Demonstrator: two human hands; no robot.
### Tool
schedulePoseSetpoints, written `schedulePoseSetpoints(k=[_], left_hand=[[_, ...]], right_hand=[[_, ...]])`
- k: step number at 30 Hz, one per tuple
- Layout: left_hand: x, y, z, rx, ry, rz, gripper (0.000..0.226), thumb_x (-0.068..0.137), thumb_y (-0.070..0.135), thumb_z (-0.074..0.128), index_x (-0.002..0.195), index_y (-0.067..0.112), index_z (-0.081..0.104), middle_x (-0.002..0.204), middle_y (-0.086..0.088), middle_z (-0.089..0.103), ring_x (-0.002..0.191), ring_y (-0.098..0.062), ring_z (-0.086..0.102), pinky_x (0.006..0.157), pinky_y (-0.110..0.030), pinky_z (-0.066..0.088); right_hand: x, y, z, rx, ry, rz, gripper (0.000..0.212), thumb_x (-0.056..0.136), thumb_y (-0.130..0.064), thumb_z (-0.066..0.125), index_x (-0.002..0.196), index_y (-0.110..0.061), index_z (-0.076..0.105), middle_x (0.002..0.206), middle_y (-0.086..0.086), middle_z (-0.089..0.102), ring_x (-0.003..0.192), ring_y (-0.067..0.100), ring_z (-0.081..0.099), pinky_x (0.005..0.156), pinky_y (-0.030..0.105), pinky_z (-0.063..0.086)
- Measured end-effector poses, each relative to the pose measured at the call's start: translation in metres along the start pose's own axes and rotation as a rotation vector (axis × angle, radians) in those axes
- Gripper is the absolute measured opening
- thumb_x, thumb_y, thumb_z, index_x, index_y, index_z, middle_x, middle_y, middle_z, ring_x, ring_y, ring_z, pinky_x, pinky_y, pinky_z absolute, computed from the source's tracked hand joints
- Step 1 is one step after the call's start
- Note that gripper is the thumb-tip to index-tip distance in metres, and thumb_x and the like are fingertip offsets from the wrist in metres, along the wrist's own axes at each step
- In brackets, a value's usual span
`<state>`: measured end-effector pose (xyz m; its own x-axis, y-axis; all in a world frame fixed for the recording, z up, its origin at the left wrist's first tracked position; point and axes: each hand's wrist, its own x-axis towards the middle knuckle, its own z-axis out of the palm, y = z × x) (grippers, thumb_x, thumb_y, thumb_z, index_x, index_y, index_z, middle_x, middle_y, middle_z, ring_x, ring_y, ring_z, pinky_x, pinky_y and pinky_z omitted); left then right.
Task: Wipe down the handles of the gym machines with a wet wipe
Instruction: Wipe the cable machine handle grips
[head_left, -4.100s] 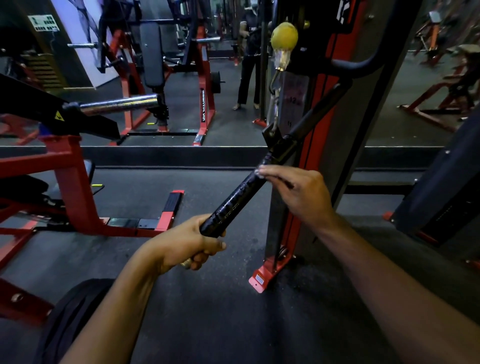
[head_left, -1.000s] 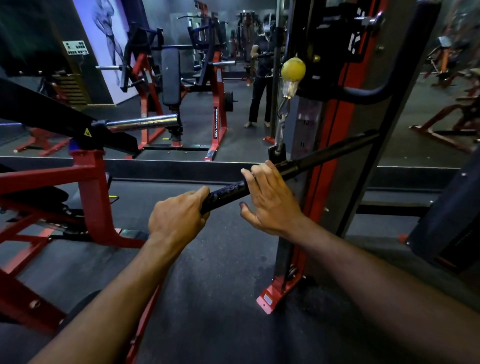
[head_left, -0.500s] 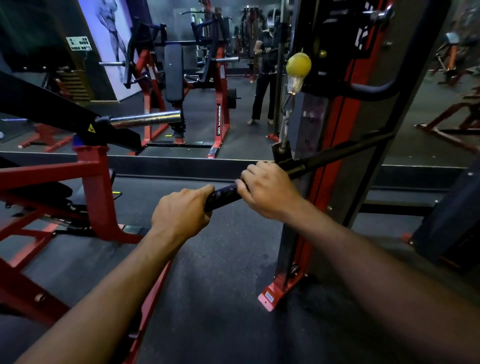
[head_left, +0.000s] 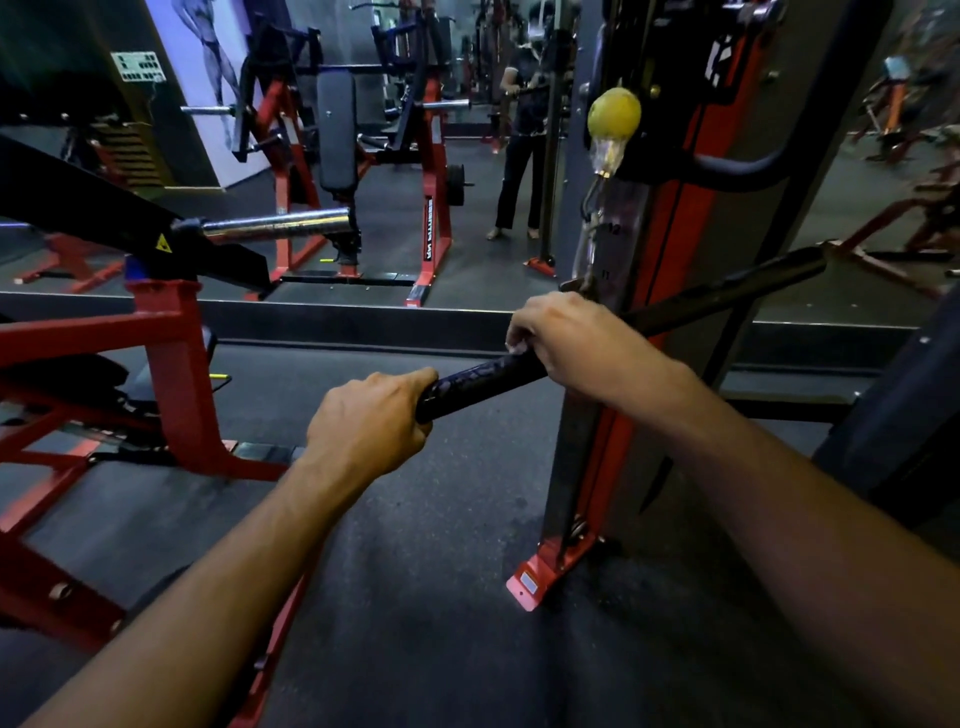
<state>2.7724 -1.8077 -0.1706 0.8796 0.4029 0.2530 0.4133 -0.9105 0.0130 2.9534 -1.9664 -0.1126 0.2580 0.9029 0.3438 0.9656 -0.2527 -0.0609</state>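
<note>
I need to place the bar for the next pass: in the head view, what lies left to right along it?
Left hand gripping the near end → bare black handle → right hand wrapped over it → far bar section crossing the red machine column.

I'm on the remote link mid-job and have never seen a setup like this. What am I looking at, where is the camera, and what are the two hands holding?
There is no robot here. The one picture comes from a camera on a person's head, looking forward and down at their bare arms in a gym. Both hands grip a long black bar, a cable-machine handle that slants up to the right across the red and black machine column. The left hand is wrapped round the near end. The right hand is curled over the bar further up; a small pale bit shows at its fingertips, perhaps the wet wipe, but it is too small to be sure. A yellow ball hangs on the cable above. A red frame machine stands to the left on the dark floor.
</note>
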Motion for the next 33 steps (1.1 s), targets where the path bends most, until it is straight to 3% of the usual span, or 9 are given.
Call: schedulePoseSetpoints(k=[3,6,10,14,18,21,31,33], left_hand=[[-0.001,0.002,0.0,-0.036,-0.029,-0.011,0.022,0.097,0.037,0.062,0.116,0.038,0.051,0.084,0.01,0.055,0.068,-0.013,0.053,0.058,-0.03,0.043],[-0.006,0.007,0.006,-0.119,-0.052,-0.04,0.022,0.095,0.035,0.061,0.115,0.038,0.052,0.088,0.009,0.061,0.076,-0.019,0.058,0.069,-0.037,0.054],[-0.013,0.016,0.017,-0.18,-0.084,-0.096,0.017,0.097,0.035,0.059,0.11,0.038,0.05,0.086,0.009,0.057,0.079,-0.021,0.06,0.071,-0.039,0.054],[-0.016,0.019,0.021,-0.205,-0.074,-0.138,0.02,0.097,0.035,0.059,0.101,0.042,0.041,0.084,0.009,0.057,0.074,-0.02,0.056,0.068,-0.037,0.048],[-0.017,0.025,0.021,-0.23,-0.088,-0.155,0.02,0.097,0.034,0.061,0.112,0.039,0.049,0.083,0.01,0.056,0.073,-0.017,0.058,0.068,-0.036,0.051],[-0.017,0.027,0.019,-0.237,-0.098,-0.162,0.024,0.098,0.034,0.062,0.118,0.039,0.051,0.084,0.01,0.056,0.075,-0.016,0.059,0.068,-0.035,0.052],[-0.018,0.039,0.017,-0.206,-0.097,-0.17,0.023,0.097,0.038,0.059,0.117,0.038,0.047,0.086,0.009,0.059,0.079,-0.021,0.064,0.075,-0.039,0.06],[-0.016,0.041,0.016,-0.215,-0.112,-0.177,0.025,0.096,0.037,0.06,0.118,0.038,0.048,0.087,0.008,0.06,0.08,-0.023,0.065,0.075,-0.042,0.061]], right_hand=[[-0.025,0.0,0.007,0.082,0.2,-0.051,0.019,0.087,0.0,0.065,0.098,-0.015,0.07,0.102,0.0,0.064,0.096,0.017,0.056,0.088,0.028,0.047],[-0.055,-0.008,0.027,0.151,0.366,-0.019,0.02,0.086,-0.001,0.068,0.104,-0.009,0.07,0.106,0.001,0.063,0.099,0.014,0.054,0.09,0.016,0.039],[-0.076,-0.007,0.05,0.306,0.454,0.101,0.023,0.085,0.001,0.073,0.105,-0.01,0.071,0.105,-0.001,0.063,0.101,0.013,0.06,0.093,0.027,0.052],[-0.071,-0.007,0.04,0.441,0.604,0.246,0.034,0.087,0.001,0.071,0.119,-0.008,0.068,0.112,-0.001,0.061,0.104,0.007,0.059,0.095,0.018,0.05],[-0.044,-0.016,0.042,0.272,0.556,0.189,0.027,0.091,-0.001,0.066,0.118,-0.002,0.068,0.124,0.008,0.052,0.111,0.018,0.057,0.104,0.031,0.05],[-0.036,-0.017,0.05,0.23,0.541,0.177,0.015,0.092,-0.005,0.066,0.106,-0.004,0.072,0.116,0.007,0.055,0.105,0.017,0.054,0.099,0.033,0.051],[-0.08,-0.001,0.066,0.336,0.548,0.204,0.015,0.096,-0.009,0.065,0.111,-0.007,0.069,0.11,0.001,0.059,0.102,0.014,0.062,0.091,0.028,0.054],[-0.08,0.0,0.057,0.367,0.57,0.211,0.016,0.096,-0.007,0.065,0.111,-0.006,0.069,0.111,0.001,0.059,0.1,0.011,0.061,0.09,0.02,0.052]])
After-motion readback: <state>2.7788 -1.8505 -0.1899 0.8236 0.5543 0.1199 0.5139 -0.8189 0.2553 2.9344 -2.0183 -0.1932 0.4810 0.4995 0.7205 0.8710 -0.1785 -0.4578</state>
